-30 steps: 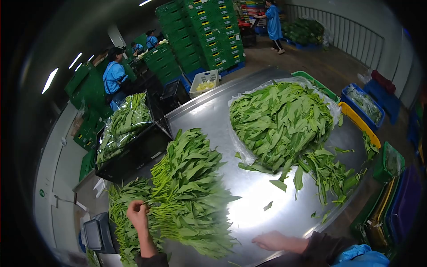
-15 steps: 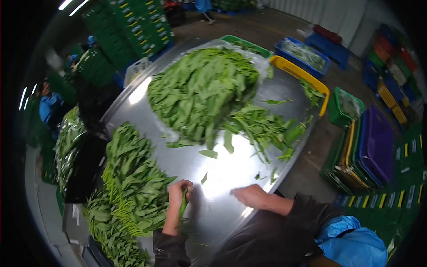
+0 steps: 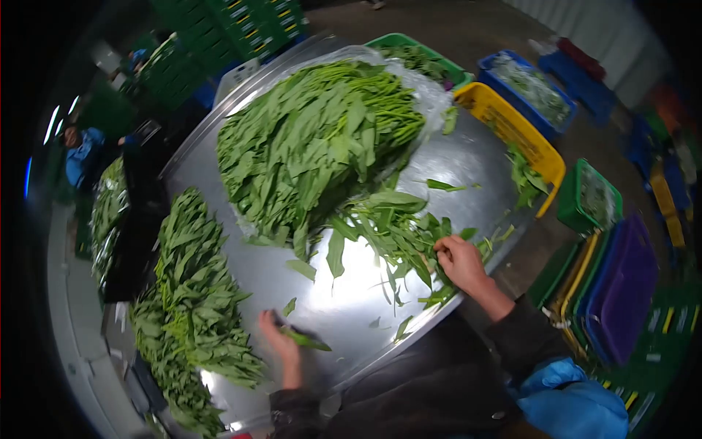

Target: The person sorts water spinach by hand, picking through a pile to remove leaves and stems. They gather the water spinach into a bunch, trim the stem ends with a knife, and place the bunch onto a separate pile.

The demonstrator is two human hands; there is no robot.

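Note:
My left hand, slightly blurred, is low over the metal table with its fingers closed around a water spinach sprig. My right hand has its fingers curled together at the edge of a loose heap of water spinach, pinching a stem there; the fingertips are partly hidden. Behind that heap lies a large mound of water spinach on clear plastic. Bundled water spinach forms a long row left of my left hand. A few single leaves are scattered between the hands.
A yellow crate stands against the table's right edge. Beyond are a green crate, a blue crate and stacked bins with a purple one. At far left, a person in blue is near wrapped greens.
My right hand has moved forward and right from bare table to the loose heap, closing there. My left hand has shifted slightly down and left, still holding the sprig. The view has tilted.

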